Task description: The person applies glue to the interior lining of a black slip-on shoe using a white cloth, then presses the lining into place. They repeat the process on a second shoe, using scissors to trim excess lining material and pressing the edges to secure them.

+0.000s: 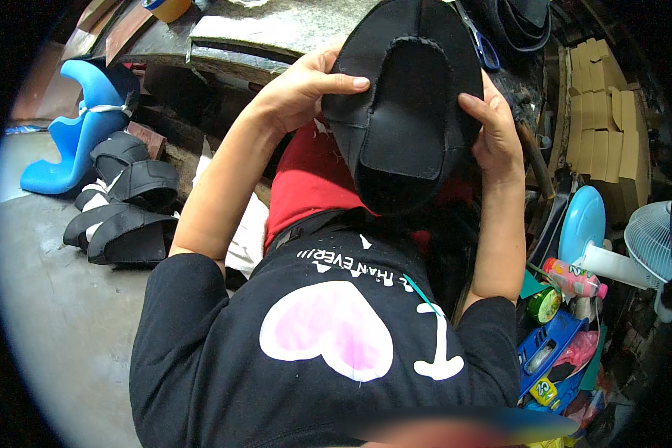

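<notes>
Our half-curled left hand and right hand grip a black shoe-like piece by its sides at the desk's near edge; panels look joined, any remaining work unclear.

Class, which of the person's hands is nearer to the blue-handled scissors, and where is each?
Right. The right hand is just below the scissors in frame, holding the black piece; the left hand holds its opposite side, farther away.

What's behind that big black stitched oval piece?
Around the black piece, red clothing on the lap and blue-handled metal scissors peek out. Whatever lies directly behind it is covered.
</notes>
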`<state>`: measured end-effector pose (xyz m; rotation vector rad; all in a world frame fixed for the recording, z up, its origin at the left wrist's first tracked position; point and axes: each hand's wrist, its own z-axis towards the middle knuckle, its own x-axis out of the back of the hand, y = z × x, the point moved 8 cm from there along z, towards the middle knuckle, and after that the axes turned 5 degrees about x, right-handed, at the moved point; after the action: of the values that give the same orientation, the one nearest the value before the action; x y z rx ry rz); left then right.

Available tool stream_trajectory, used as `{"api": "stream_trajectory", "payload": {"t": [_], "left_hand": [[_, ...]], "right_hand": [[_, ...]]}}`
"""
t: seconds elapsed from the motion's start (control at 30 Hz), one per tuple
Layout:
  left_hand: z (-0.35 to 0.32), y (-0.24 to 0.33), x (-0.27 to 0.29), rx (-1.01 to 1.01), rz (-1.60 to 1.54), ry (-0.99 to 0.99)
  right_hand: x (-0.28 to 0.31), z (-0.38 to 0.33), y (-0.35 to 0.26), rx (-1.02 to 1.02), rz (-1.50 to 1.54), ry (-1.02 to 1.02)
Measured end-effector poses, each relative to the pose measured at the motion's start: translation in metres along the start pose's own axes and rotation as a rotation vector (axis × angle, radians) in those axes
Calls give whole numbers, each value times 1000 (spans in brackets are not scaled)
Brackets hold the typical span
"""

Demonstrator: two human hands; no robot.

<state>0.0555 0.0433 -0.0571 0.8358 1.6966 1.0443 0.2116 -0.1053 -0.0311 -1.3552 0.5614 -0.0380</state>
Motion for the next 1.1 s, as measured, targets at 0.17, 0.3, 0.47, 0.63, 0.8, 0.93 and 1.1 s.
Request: {"api": "stream_trajectory", "payload": {"t": [0.17, 0.3, 0.47, 0.63, 0.8, 0.93, 1.1], "left_hand": [[-1, -12, -5, 150, -59, -62], [-1, -14, -10, 126, -93, -44], [1, -16, -7, 133, -99, -13], [-4, -29, -2, 181, -364, 45], [-14, -40, -18, 260, -681, -178], [-14, -28, -23, 215, -582, -245], [-14, 12, -13, -79, -223, -28]], "right_hand": [[9, 2, 12, -50, 46, 88], [15, 4, 16, 9, 106, 95], [19, 1, 23, 31, 53, 133], [8, -4, 12, 108, 10, 207], [-24, -17, -7, 172, 75, 108], [-29, -19, -16, 225, -7, 106], [-19, -11, -4, 142, 16, 79]]}}
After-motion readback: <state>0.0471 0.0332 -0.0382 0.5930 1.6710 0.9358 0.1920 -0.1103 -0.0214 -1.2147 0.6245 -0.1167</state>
